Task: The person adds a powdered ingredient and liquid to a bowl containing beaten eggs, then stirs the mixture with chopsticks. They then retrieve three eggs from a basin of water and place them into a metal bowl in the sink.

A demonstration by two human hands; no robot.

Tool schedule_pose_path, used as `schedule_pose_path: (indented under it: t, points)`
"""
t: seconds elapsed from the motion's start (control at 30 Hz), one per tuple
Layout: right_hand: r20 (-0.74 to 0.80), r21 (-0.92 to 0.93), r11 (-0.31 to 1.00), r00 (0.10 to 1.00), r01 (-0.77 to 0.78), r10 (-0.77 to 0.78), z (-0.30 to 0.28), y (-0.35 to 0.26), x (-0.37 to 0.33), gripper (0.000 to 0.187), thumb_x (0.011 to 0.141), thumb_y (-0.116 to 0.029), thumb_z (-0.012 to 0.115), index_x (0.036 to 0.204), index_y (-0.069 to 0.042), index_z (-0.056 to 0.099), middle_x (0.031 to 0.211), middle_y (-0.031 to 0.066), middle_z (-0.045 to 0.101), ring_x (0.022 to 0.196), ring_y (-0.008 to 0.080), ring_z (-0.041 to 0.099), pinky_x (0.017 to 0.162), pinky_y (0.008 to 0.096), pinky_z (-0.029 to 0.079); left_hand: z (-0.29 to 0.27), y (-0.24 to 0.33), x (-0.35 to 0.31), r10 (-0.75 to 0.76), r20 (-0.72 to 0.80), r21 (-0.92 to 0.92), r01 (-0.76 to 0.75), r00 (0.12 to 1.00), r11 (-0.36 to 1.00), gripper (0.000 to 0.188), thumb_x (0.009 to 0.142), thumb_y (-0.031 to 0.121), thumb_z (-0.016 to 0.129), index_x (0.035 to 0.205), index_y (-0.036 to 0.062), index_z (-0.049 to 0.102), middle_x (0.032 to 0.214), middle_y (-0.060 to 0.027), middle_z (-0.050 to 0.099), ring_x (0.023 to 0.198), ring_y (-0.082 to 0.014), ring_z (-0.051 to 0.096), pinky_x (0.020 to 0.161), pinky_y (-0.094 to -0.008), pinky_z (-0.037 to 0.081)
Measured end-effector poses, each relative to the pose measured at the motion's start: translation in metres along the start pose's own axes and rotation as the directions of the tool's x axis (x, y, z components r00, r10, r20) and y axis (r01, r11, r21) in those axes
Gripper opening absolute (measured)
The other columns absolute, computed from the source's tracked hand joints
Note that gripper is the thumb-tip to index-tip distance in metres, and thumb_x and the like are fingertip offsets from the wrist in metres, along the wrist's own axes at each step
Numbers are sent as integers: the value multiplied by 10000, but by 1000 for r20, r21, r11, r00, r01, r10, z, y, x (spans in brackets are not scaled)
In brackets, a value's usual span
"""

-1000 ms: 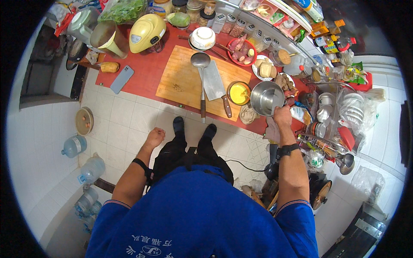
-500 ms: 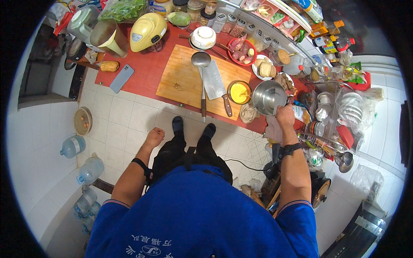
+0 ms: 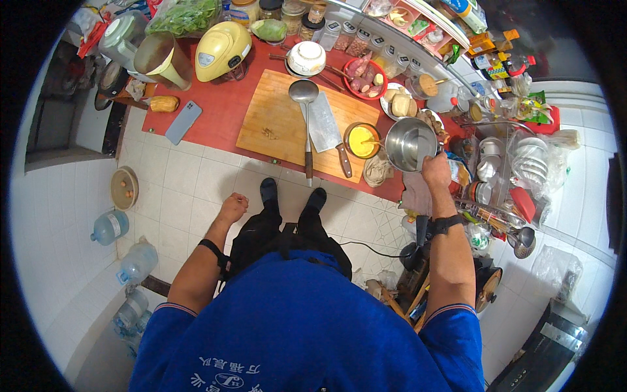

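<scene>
My right hand point(image 3: 436, 172) grips the near right edge of a shiny steel pot point(image 3: 400, 149) at the right end of the red counter. No food shows inside the pot. Next to it, on the cutting board, stands a bowl of yellow liquid point(image 3: 360, 139) with a utensil in it. A cleaver point(image 3: 324, 124) and a long-handled ladle point(image 3: 304, 91) lie side by side on the wooden cutting board point(image 3: 268, 124). My left hand point(image 3: 233, 208) hangs over the floor, short of the counter, its fingers curled in with nothing visible in them.
A crumpled cloth point(image 3: 377, 171) lies by the counter's front edge. Behind the board are a white bowl point(image 3: 306, 59), a red basin point(image 3: 366, 78) and several jars. A phone point(image 3: 184, 122) rests at the left. The dish rack point(image 3: 499, 173) crowds the right side.
My right hand and the steel pot have shifted slightly away from me and to the right. My left hand stays almost where it was.
</scene>
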State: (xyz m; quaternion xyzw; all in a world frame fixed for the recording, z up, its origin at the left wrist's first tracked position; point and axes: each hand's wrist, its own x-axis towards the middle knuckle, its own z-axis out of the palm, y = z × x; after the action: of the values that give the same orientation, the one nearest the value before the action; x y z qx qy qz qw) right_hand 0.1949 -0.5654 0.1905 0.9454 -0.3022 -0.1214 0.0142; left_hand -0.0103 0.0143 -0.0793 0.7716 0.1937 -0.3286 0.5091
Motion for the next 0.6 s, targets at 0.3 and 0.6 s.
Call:
schedule_pose_path:
  t: [0.3,0.6]
  points:
    - [-38,1,998,997,62,-62,-10,-8,-3,548,942,-342,595,1288,70,494,1093,335,727,1061,480,715,939,557,561,-2,2,3,-4,3,-18,4,1000,1000,325,1002,248,656,1182,-19,615,929,-123,734,774,-179,721,688,-310,580]
    - [-48,17,996,995,86,-85,-18,-21,-4,506,944,-334,601,1247,59,503,1090,364,711,1044,499,708,940,573,549,-4,-3,4,-4,4,-22,4,1000,1000,300,1007,264,648,1151,1,632,937,-125,744,761,-174,723,689,-312,585]
